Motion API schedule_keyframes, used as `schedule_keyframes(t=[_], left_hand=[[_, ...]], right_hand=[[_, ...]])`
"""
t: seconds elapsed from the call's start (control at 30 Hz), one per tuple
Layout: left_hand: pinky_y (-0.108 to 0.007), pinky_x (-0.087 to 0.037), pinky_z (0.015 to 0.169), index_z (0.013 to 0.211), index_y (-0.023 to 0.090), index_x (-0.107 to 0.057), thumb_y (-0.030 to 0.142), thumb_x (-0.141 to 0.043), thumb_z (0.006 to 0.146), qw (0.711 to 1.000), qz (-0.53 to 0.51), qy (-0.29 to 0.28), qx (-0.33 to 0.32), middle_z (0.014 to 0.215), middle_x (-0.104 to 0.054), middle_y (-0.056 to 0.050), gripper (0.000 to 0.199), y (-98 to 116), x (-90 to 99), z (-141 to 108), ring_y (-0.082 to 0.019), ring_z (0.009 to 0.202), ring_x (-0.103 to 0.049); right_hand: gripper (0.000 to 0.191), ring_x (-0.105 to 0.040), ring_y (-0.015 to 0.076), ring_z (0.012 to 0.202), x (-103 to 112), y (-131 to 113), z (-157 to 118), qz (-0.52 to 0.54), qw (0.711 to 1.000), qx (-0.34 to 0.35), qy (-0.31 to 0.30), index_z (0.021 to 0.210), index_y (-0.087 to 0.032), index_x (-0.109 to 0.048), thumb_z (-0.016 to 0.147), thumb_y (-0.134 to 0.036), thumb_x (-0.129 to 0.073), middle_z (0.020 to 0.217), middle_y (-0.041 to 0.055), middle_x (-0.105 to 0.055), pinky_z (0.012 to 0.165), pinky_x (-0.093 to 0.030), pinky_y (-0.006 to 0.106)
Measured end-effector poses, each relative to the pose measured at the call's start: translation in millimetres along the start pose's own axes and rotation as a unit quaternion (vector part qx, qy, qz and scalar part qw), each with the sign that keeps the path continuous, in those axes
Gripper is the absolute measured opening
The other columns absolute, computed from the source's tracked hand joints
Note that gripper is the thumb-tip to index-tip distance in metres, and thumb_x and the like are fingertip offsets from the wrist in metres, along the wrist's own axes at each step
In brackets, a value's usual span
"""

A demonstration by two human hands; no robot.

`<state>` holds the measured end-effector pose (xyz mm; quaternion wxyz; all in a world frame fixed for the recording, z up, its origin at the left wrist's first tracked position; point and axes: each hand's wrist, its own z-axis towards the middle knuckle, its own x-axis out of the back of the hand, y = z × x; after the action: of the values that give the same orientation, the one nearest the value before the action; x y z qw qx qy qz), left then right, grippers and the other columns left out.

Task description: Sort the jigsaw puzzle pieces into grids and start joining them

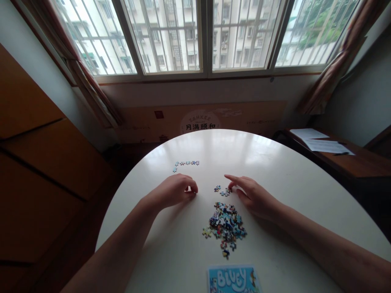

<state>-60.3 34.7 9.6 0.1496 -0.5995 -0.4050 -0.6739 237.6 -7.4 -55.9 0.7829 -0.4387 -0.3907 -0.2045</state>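
Note:
My left hand [179, 189] rests on the white table with its fingers curled and the tips pressed together on the tabletop; whatever they hold, if anything, is hidden. My right hand [252, 195] has its index finger stretched out and the other fingers apart, touching the edge of a small group of puzzle pieces [225, 192]. Nearer to me lies a heap of mixed jigsaw pieces [226, 221]. Beyond my left hand several linked pieces form a row [187, 163], with one piece [174, 169] below its left end.
A blue "Bluey" box or card [233, 278] lies at the near edge of view. The round white table [275, 162] curves away toward a window wall. At right, papers [328, 146] and pens lie on a brown wooden surface. A printed cardboard panel [259, 120] stands behind the table.

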Motion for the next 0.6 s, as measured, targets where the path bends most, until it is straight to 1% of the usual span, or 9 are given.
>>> schedule_keyframes(t=[0.07, 0.1, 0.2, 0.27, 0.3, 0.37, 0.43, 0.53, 0.6], left_hand=[[-0.027, -0.046, 0.071, 0.085, 0.024, -0.076, 0.017, -0.063, 0.079, 1.0, 0.0, -0.005, 0.01, 0.087, -0.074, -0.002, 0.016, -2, 1.6, -2, -0.018, 0.079, -0.064], [-0.027, -0.046, 0.07, 0.085, 0.024, -0.076, 0.018, -0.063, 0.078, 1.0, -0.004, -0.008, 0.014, 0.086, -0.074, -0.002, 0.016, -3, 2.6, -3, -0.018, 0.078, -0.064], [-0.026, -0.046, 0.069, 0.085, 0.024, -0.076, 0.02, -0.062, 0.077, 0.999, -0.012, -0.017, 0.036, 0.086, -0.074, -0.003, 0.017, -8, 6.2, -6, -0.019, 0.078, -0.064], [-0.027, -0.046, 0.069, 0.084, 0.024, -0.076, 0.021, -0.061, 0.076, 0.998, -0.011, -0.015, 0.054, 0.085, -0.074, -0.003, 0.017, -11, 8.4, -7, -0.019, 0.078, -0.065], [-0.027, -0.046, 0.069, 0.084, 0.024, -0.076, 0.021, -0.061, 0.076, 0.998, -0.009, -0.013, 0.062, 0.084, -0.074, -0.003, 0.017, -13, 9.5, -8, -0.019, 0.078, -0.065], [-0.026, -0.046, 0.068, 0.084, 0.024, -0.076, 0.021, -0.061, 0.075, 0.997, -0.008, -0.011, 0.077, 0.083, -0.073, -0.003, 0.017, -18, 11.9, -10, -0.019, 0.077, -0.065], [-0.026, -0.045, 0.067, 0.086, 0.024, -0.076, 0.022, -0.062, 0.075, 0.996, -0.002, -0.01, 0.091, 0.085, -0.073, -0.003, 0.019, -26, 15.3, -14, -0.019, 0.078, -0.065], [-0.025, -0.045, 0.066, 0.091, 0.025, -0.077, 0.025, -0.064, 0.074, 0.994, 0.018, 0.015, 0.107, 0.088, -0.073, -0.003, 0.022, -38, 21.6, -21, -0.02, 0.079, -0.065], [-0.026, -0.044, 0.065, 0.09, 0.025, -0.077, 0.027, -0.064, 0.074, 0.992, 0.029, 0.032, 0.122, 0.087, -0.073, -0.003, 0.021, -44, 24.9, -26, -0.019, 0.076, -0.064]], right_hand=[[0.057, -0.062, 0.0206, 0.1, 1, -1, 0, 0.002, 1.0, -0.011, 0.005, 0.146, -0.023, -0.046, 0.091, -0.007, -0.043, 0.108, 0.0074, -0.069, 0.096, -0.05, 0.044], [0.054, -0.062, 0.0205, 0.1, 1, -1, 0, -0.002, 1.0, -0.01, 0.008, 0.143, -0.023, -0.05, 0.091, -0.008, -0.044, 0.107, 0.0071, -0.069, 0.095, -0.05, 0.043], [0.039, -0.062, 0.0198, 0.098, 2, 1, 1, -0.017, 1.0, 0.004, 0.015, 0.121, -0.023, -0.065, 0.091, -0.008, -0.046, 0.102, 0.0059, -0.07, 0.093, -0.05, 0.041], [0.029, -0.062, 0.0198, 0.098, 2, 1, 1, -0.029, 0.999, 0.017, 0.016, 0.107, -0.022, -0.07, 0.091, -0.009, -0.049, 0.101, 0.0058, -0.07, 0.093, -0.05, 0.04], [0.027, -0.062, 0.02, 0.098, 3, 1, 1, -0.036, 0.999, 0.022, 0.017, 0.104, -0.021, -0.07, 0.091, -0.009, -0.05, 0.102, 0.0058, -0.07, 0.093, -0.049, 0.04], [0.025, -0.062, 0.0206, 0.097, 3, 0, 0, -0.053, 0.998, 0.032, 0.02, 0.102, -0.021, -0.071, 0.091, -0.01, -0.051, 0.102, 0.0062, -0.071, 0.093, -0.049, 0.041], [0.026, -0.063, 0.0211, 0.096, 3, -1, -1, -0.065, 0.997, 0.037, 0.029, 0.105, -0.021, -0.071, 0.092, -0.011, -0.051, 0.1, 0.0067, -0.071, 0.092, -0.049, 0.042], [0.029, -0.063, 0.0215, 0.095, 2, 1, -3, -0.066, 0.997, 0.033, 0.035, 0.111, -0.021, -0.07, 0.093, -0.012, -0.049, 0.099, 0.0072, -0.071, 0.089, -0.05, 0.041], [0.031, -0.063, 0.0216, 0.096, 1, 3, -4, -0.061, 0.997, 0.03, 0.033, 0.114, -0.022, -0.069, 0.093, -0.013, -0.048, 0.1, 0.007, -0.071, 0.088, -0.051, 0.04]])
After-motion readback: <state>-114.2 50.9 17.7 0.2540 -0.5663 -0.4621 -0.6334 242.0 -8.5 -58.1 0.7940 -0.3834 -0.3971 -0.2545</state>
